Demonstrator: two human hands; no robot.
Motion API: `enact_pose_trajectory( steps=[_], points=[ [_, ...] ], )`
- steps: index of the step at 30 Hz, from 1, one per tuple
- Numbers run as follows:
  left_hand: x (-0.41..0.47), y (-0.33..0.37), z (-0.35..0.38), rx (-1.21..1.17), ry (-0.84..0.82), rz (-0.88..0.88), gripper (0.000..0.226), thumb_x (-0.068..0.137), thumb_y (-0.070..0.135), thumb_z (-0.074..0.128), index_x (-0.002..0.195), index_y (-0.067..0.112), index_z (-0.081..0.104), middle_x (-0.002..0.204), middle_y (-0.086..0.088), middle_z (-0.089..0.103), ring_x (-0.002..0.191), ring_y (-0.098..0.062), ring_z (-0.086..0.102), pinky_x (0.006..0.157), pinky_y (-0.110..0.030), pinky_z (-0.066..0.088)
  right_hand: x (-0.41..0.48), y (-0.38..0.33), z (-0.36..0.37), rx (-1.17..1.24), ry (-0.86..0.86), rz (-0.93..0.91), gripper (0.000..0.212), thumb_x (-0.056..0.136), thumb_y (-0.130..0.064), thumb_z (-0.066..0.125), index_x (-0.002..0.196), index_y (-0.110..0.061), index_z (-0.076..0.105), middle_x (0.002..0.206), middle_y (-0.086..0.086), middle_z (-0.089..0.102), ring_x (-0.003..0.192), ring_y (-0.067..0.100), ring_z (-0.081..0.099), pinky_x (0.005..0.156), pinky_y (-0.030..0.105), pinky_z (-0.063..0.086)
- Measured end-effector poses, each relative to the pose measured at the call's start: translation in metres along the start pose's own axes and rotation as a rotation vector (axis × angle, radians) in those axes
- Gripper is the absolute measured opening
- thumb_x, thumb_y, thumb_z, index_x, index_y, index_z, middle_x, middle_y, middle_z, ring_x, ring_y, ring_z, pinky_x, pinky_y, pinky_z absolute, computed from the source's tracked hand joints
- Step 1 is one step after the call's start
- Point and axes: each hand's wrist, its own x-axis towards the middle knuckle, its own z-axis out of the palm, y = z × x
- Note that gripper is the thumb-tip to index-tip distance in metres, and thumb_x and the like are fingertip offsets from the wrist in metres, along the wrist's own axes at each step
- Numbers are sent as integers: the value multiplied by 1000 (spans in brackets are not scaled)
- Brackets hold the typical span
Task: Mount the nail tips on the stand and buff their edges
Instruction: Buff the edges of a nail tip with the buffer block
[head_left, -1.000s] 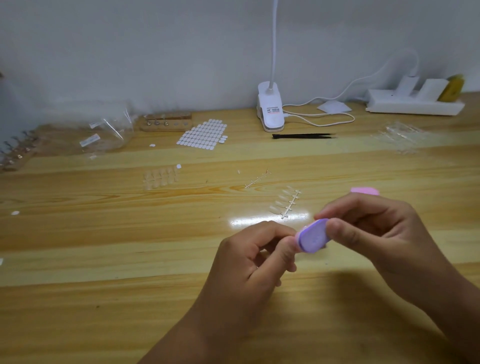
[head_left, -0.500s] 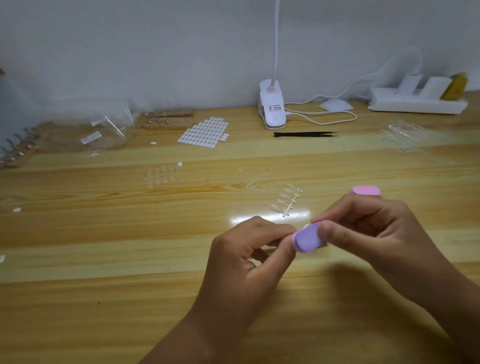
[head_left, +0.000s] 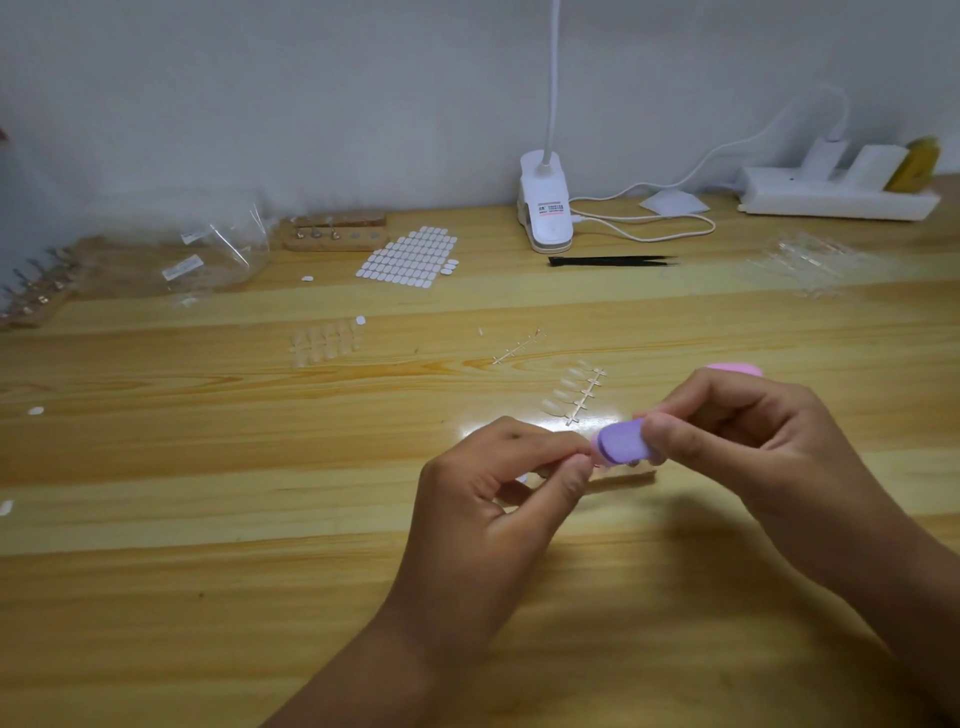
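Purple buffer (head_left: 623, 442) edge (right hand (head_left: 753, 447) pinching) touches left fingers (head_left: 550, 448).

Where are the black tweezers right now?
In the head view, the black tweezers lie toward the back of the wooden table, just in front of the white clip lamp, right of the sheet of adhesive tabs.

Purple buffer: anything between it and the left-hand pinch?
Nothing visible. The right hand holds the purple buffer with its end right at the pinching fingertips of the left hand; the nail tip presumably pinched there is too small to see.
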Motion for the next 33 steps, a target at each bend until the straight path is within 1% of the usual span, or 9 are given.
enact_pose_trajectory(
  steps=[4, 6, 11, 15, 19, 24, 27, 30, 33],
  points=[
    [1, -2, -1, -75, 10, -27, 9, 81, 27, 75, 89, 24, 79, 84, 4, 70, 75, -7, 63, 55, -31, 51, -4, 0, 9, 14, -68, -3, 17, 70, -27, 83, 75, -14, 74, 75, 7, 73, 72, 13, 67, 69, 19, 54],
    [1, -4, 0, -78, 6, -27, 9, 82, 21, 76, 90, 23, 79, 85, 3, 71, 76, -7, 64, 55, -33, 52, -1, -1, 6, 25, -28, -15, 15, 67, -25, 85, 74, -16, 75, 74, 7, 74, 70, 11, 68, 68, 17, 53],
    [0, -3, 1, -103, -5, -33, 9, 80, 26, 75, 88, 23, 79, 84, 3, 70, 73, -5, 62, 56, -24, 49, -4, 2, 9, -14, -84, -21, 12, 74, -23, 81, 78, -14, 74, 77, 6, 75, 73, 12, 69, 70, 18, 53],
    [1, -4, 1, -78, 7, -40, 9, 82, 10, 75, 87, 16, 79, 83, 2, 71, 73, -6, 63, 55, -27, 50, 1, 1, 1, -15, -5, -16, 12, 72, -26, 78, 76, -15, 75, 76, 8, 74, 72, 11, 68, 69, 17, 54],
    [2, -4, -1, -76, 11, -55, 8, 82, 8, 75, 86, 14, 79, 84, 1, 71, 74, -8, 64, 55, -37, 52, 2, 3, -2, 54, 5, -10, 10, 70, -26, 79, 74, -18, 76, 74, 7, 73, 74, 16, 67, 72, 19, 54],
    [1, -1, -1, -62, 6, -39, 7, 81, 15, 77, 87, 17, 80, 83, 1, 71, 78, -11, 66, 58, -22, 48, 0, 4, 3, 11, -47, -26, 12, 75, -20, 80, 82, -12, 75, 79, 8, 75, 74, 11, 70, 70, 17, 54],
    [1, -2, 0, -47, 11, -34, 10, 81, 7, 76, 87, 15, 79, 84, 2, 71, 82, -14, 68, 59, -22, 49, 3, 4, -2, 9, 7, -17, 11, 73, -26, 78, 79, -17, 77, 79, 8, 75, 73, 12, 69, 71, 18, 55],
    [0, 0, 0, -51, 13, -42, 10, 80, 20, 75, 88, 17, 80, 83, 2, 71, 80, -11, 66, 58, -19, 47, 1, 9, 3, -3, -76, -12, 15, 76, -27, 81, 82, -14, 76, 83, 10, 75, 76, 14, 70, 71, 19, 54],
    [1, -1, -1, -42, 13, -63, 10, 80, 14, 76, 88, 17, 80, 83, 2, 72, 80, -14, 67, 57, -28, 49, 3, 10, 1, 10, -46, -9, 15, 75, -27, 78, 82, -13, 76, 81, 8, 75, 75, 12, 69, 71, 18, 54]
  ],
)
